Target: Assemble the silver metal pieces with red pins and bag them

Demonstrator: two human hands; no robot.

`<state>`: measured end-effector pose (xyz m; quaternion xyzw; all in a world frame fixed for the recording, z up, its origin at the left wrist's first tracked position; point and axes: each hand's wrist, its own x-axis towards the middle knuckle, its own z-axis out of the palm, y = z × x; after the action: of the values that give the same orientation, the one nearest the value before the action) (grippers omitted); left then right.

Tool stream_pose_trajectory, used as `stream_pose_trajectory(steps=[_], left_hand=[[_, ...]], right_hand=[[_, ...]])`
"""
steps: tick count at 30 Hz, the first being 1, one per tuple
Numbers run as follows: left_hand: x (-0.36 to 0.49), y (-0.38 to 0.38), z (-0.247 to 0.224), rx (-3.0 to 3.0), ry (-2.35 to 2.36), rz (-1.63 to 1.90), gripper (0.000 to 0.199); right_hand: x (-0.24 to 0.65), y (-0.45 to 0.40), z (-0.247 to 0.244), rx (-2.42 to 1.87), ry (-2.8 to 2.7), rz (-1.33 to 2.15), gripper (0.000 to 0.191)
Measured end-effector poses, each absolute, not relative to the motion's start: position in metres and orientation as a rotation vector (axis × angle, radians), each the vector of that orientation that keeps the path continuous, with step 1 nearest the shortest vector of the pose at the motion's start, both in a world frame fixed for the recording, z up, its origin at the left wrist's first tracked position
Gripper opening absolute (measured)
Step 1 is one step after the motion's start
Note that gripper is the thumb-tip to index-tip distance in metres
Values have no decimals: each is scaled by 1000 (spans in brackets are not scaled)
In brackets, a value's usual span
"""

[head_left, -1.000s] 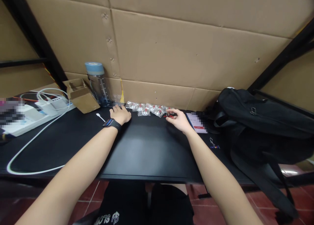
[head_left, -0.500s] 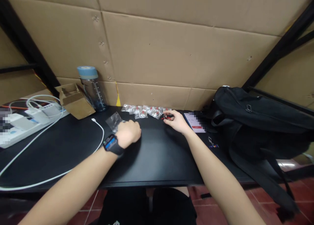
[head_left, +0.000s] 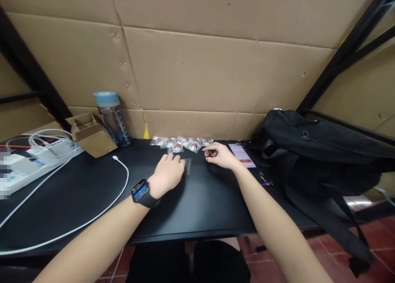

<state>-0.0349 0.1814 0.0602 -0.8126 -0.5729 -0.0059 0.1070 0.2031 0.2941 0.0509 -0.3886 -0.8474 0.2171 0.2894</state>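
My left hand (head_left: 169,171), with a black watch on its wrist, is low over the black table (head_left: 197,213), its fingers closed on a clear plastic bag (head_left: 187,167) that shows at the fingertips. To its right, my right hand (head_left: 222,156) pinches a small round silver and red item (head_left: 210,153) between thumb and fingers. Just behind both hands, several clear packets (head_left: 177,145) with silver and red contents lie in rows near the cardboard wall.
At the left are a blue-lidded bottle (head_left: 115,122), an open cardboard box (head_left: 94,139), a white power strip (head_left: 40,161) and a white cable (head_left: 123,184). A phone (head_left: 242,153), a keychain (head_left: 266,181) and a black backpack (head_left: 324,151) lie to the right.
My left hand has turned and shifted right with the clear bag, which now shows at its right side. My right hand still pinches the small round item. The view has tilted slightly.
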Motion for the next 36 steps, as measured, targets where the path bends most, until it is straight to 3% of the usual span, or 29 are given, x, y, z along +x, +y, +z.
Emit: stream_pose_trajectory(steps=[3,8,22,36], left_hand=[[-43,184,57,-2471,-1797,137,36],[-41,188,48,-2693,-1584,9,46],[-31,191,35,-2795,-1400,-191,44],[-41,197,40,-2980,-1424,-33,49]], right_hand=[[203,293,52,-1029,-2302,581,38],[202,285,61,-1022,-2362,603,42],[202,275,70,-1115,-2644,600,36],[199,278,65,-1067,-2515,791,33]])
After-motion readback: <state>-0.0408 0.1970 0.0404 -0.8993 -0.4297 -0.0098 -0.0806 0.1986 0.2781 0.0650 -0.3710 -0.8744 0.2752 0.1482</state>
